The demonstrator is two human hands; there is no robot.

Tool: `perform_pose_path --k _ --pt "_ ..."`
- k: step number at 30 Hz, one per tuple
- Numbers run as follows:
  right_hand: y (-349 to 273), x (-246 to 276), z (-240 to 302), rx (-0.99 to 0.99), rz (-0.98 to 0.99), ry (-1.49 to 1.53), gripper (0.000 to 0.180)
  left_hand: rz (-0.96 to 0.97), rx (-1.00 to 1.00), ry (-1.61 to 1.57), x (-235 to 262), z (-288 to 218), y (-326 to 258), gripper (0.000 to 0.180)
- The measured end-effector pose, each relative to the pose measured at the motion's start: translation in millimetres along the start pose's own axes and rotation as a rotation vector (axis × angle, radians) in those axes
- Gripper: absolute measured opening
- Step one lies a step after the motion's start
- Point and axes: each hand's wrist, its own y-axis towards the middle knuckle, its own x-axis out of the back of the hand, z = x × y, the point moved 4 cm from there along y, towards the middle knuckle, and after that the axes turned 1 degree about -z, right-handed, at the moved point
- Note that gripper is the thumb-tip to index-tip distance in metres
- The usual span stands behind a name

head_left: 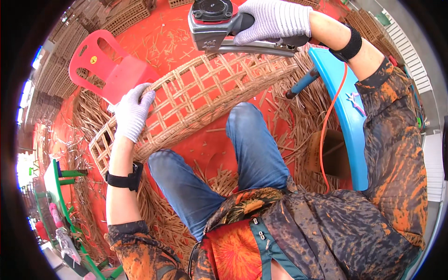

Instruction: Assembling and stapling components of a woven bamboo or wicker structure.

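Observation:
A woven wicker lattice frame (200,100) arches across my knees, its bottom edge resting against my blue jeans. My left hand (133,112), in a white knit glove, grips the frame's left rim. My right hand (273,21), also gloved, holds a grey and black pneumatic staple gun (217,25) by its handle. The gun's nose presses against the frame's upper edge. An orange air hose (326,126) trails down from the gun past my right side.
A red plastic chair (109,65) lies behind the frame on the orange floor. A blue plastic chair (345,107) stands at my right. Wicker strips litter the floor around my legs. Stacks of woven panels (119,16) fill the back. A green frame (60,196) stands at left.

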Motion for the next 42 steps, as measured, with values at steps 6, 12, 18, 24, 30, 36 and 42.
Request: perform_pose_path --k 6,12,18,24,30,36,42 --pt "10.8 1.1 24.0 0.006 0.052 -0.051 0.034 -0.055 -0.066 -0.025 -1.9 0.0 0.5 0.033" --pt "32.4 -4.3 45.1 0.133 0.118 -0.063 0.034 -0.057 -0.066 0.038 -0.4 -3.9 0.4 0.033" --pt "44.3 -13.4 40.6 0.208 0.108 -0.070 0.037 -0.074 -0.078 0.053 -4.9 -1.7 3.0 0.033" --pt "46.5 -9.5 43.1 0.234 0.128 -0.070 0.037 -0.085 -0.081 0.021 -5.7 -0.3 -1.5 0.032" --pt "47.0 -15.5 35.1 0.280 0.102 -0.111 0.035 -0.089 -0.067 0.059 -4.3 -4.5 -0.5 0.032" --pt "51.0 -19.5 35.6 0.259 0.098 -0.088 0.032 -0.028 -0.019 0.051 -4.9 -5.7 1.0 0.033" --pt "50.0 -19.9 34.5 0.254 0.053 -0.099 0.031 -0.038 -0.024 0.067 -4.0 -8.3 -1.1 0.033"
